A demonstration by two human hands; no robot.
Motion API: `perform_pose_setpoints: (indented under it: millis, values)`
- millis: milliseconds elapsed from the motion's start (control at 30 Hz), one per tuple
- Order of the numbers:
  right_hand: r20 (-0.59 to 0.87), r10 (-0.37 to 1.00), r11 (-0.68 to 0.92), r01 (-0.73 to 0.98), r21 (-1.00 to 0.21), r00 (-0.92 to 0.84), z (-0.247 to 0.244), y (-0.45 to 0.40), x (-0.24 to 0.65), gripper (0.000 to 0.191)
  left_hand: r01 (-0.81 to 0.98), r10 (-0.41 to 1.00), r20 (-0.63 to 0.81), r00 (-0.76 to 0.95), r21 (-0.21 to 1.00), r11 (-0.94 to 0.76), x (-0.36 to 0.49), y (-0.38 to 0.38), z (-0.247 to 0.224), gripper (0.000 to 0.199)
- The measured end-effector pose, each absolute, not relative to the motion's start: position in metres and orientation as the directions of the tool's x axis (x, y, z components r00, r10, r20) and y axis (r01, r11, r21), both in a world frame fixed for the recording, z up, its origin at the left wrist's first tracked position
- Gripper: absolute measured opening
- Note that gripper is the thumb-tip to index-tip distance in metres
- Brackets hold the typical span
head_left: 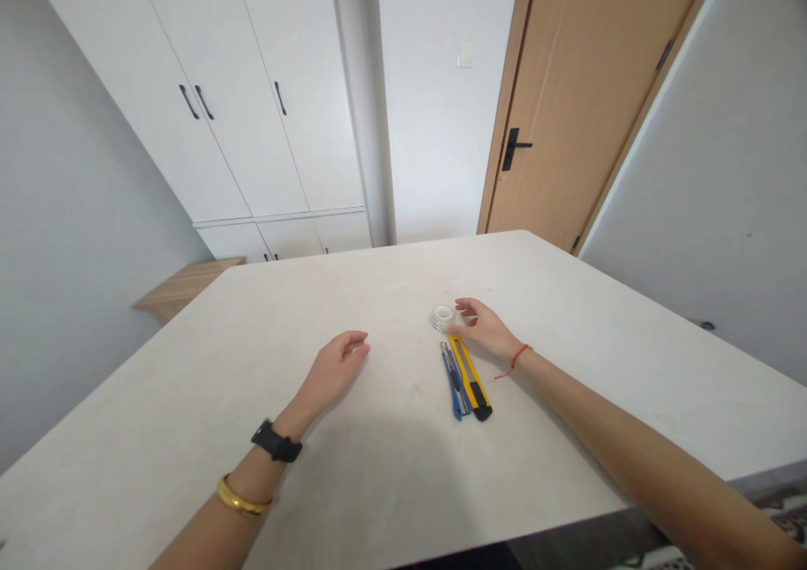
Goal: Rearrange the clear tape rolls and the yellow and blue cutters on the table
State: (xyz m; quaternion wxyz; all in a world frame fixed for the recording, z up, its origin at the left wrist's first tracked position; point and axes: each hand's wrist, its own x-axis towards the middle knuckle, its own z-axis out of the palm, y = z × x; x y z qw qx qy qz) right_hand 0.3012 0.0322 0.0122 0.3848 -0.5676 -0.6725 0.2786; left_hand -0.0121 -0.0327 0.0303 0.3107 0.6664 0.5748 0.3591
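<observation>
A small stack of clear tape rolls (442,318) sits on the white table. My right hand (484,326) is just to its right, thumb and fingers apart, with the fingertips close to the tape; whether they touch it I cannot tell. Below that hand lies a yellow utility knife (467,370) with a black slider and end. Alongside it on the left is a slimmer blue utility knife (455,381). My left hand (337,368) rests on the table further left, fingers loosely bent and thumb a little apart, holding nothing.
The white table (391,444) fills the lower view, its far edge near white cabinets (252,133). A wooden door (580,108) stands beyond at the right. A wooden ledge (189,286) shows past the table's left edge. Patterned fabric appears at bottom right.
</observation>
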Motion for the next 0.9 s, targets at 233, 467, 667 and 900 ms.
perform_pose_setpoints:
  millis: [233, 467, 667, 900]
  values:
    - [0.209, 0.972, 0.229, 0.636, -0.737, -0.108, 0.014, 0.040, 0.283, 0.060, 0.475, 0.997, 0.074, -0.009, 0.878, -0.061, -0.027, -0.033, 0.026, 0.037]
    - [0.232, 0.960, 0.274, 0.666, -0.694, -0.155, 0.016, 0.044, 0.283, 0.046, 0.462, 0.999, 0.049, -0.023, 0.886, -0.032, -0.028, -0.034, 0.026, 0.037]
    - [0.202, 0.968, 0.250, 0.662, -0.706, -0.150, 0.015, 0.074, 0.304, 0.052, 0.439, 0.998, 0.048, -0.029, 0.898, -0.031, -0.029, -0.033, 0.023, 0.035]
    - [0.221, 0.975, 0.172, 0.720, -0.673, -0.027, 0.012, 0.119, 0.341, 0.056, 0.451, 0.999, 0.028, -0.020, 0.892, -0.016, -0.031, -0.032, 0.018, 0.035]
